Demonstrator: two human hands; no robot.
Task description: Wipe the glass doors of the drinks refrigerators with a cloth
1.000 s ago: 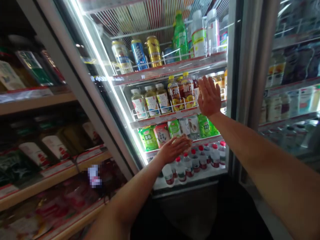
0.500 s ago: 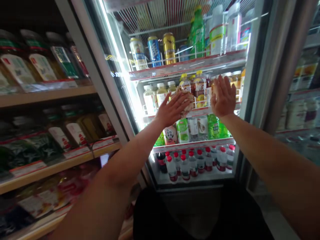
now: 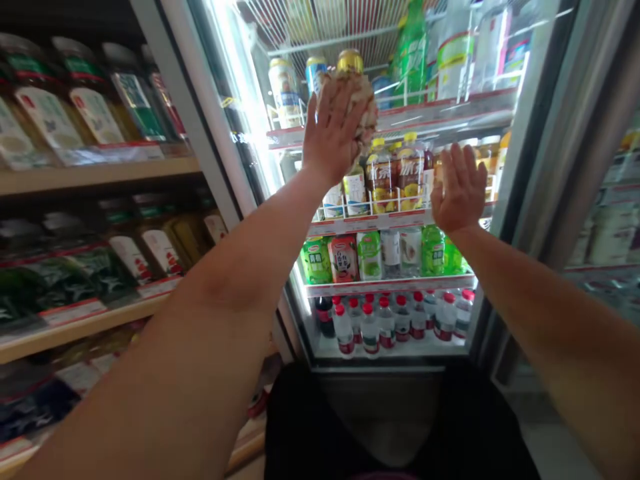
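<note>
My left hand (image 3: 330,133) is raised high and presses a crumpled beige cloth (image 3: 364,100) against the glass door (image 3: 500,133) of a lit drinks fridge, level with the upper can shelf. Its fingers lie over the cloth. My right hand (image 3: 457,190) rests flat on the same glass further right, fingers spread and holding nothing, in front of the shelf of yellow-capped tea bottles (image 3: 397,177).
Inside the fridge are cans (image 3: 285,83), green bottles (image 3: 413,50), green and white drinks (image 3: 367,257) and red-capped water bottles (image 3: 385,327). Wooden shelves (image 3: 100,173) with packaged goods stand to the left. A second fridge door (image 3: 600,167) is on the right.
My left hand has swept the cloth up the glass from the lower shelves to the can shelf. My right hand has stayed flat on the glass. The view has shifted slightly.
</note>
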